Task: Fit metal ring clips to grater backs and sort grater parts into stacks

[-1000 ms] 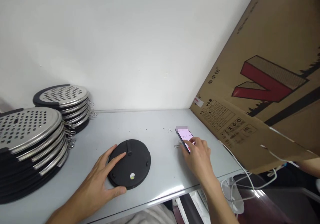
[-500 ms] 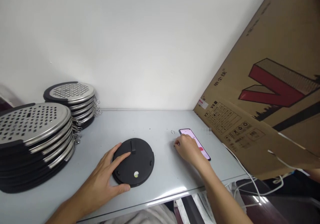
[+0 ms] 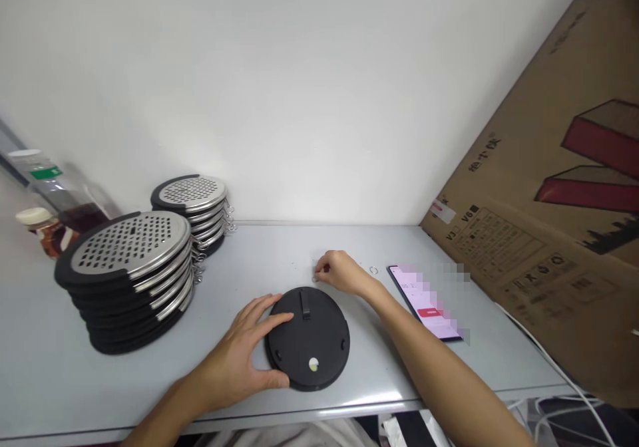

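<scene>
A round black disc (image 3: 319, 354) lies flat near the table's front edge, with a raised tab (image 3: 305, 304), small feet and a pale round sticker (image 3: 313, 364) on its upper face. My left hand (image 3: 244, 350) grips its left side, thumb at the lower rim and fingers spread along the upper rim. Just beyond the disc, my right hand (image 3: 342, 274) is closed in a pinch. A bit of a small metal ring (image 3: 314, 279) shows at its fingertips; the rest is hidden. Another thin metal ring (image 3: 373, 271) lies on the table to the right of that hand.
Two stacks of round perforated metal plates with black rims, a near one (image 3: 130, 247) and a far one (image 3: 190, 194), stand left. Behind are a clear bottle (image 3: 70, 194) and a jar (image 3: 47, 231). A lit phone (image 3: 424, 304), a white cable (image 3: 544, 354) and a big carton (image 3: 529, 234) occupy the right.
My right hand has moved left from beside the phone to just beyond the disc. The view has swung left, bringing the bottle and jar in. My left hand stays on the disc.
</scene>
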{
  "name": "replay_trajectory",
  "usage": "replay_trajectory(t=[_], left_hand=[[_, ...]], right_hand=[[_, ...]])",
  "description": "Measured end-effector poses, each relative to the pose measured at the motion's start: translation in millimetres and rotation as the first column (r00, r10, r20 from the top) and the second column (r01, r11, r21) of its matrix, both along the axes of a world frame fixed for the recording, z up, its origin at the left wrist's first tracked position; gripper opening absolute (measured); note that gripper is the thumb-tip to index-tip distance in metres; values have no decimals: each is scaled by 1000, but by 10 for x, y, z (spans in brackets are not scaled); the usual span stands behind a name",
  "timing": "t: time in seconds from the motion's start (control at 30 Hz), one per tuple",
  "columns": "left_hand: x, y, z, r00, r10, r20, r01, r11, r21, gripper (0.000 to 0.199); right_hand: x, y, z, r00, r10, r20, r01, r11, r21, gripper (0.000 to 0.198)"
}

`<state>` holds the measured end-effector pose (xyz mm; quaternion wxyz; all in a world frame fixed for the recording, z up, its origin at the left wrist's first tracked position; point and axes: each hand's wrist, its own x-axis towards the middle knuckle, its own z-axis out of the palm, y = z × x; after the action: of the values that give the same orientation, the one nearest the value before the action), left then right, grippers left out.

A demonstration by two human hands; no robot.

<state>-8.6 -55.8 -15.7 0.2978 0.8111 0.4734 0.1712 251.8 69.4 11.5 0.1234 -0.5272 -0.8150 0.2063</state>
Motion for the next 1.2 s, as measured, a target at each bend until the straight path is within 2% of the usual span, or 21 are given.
replay_trajectory(t=[0.1,0.2,0.3,0.4,0.53,0.63,0.73,0.83,0.97,1.1,1.2], left_hand=[[37,70,114,994,87,73,-86,996,-18,56],[143,337,237,978,148,149,-154,988,25,32],[351,788,312,988,88,125,-98,992,81,25],[620,1246,305,995,16,102,-24,997,76,23],[915,1576,218,994,-74,84,74,997,6,23],[1002,1603,167,992,-108,72,110,994,-16,22],[963,1541,161,995,-85,54,86,996,-8,15],[820,1447,179,998,-37,51,37,999,1,10],[558,1262,179,995,36,96,-36,999,0,14],[362,1041,191,969,169,179,-169,986,-14,20],[315,909,283,928,250,276,-233,968,-92,22]], right_hand=[[159,-37,31,998,-8,-64,8,1000,-10,15],[232,-63,14,997,-27,-76,24,999,-41,12],[190,-102,-39,997,-38,-61,35,999,-40,12],[151,-148,-56,999,-23,-24,22,999,-40,11],[239,-179,3,998,-24,66,31,994,-101,10],[329,-169,45,991,-63,117,77,989,-126,6],[339,-160,54,990,-81,114,93,991,-101,15],[265,-173,46,987,-101,128,112,991,-80,17],[144,-202,34,979,-132,154,147,985,-86,11],[114,-205,8,989,-127,76,135,986,-102,18],[143,-182,-18,993,-111,-37,106,988,-116,16]])
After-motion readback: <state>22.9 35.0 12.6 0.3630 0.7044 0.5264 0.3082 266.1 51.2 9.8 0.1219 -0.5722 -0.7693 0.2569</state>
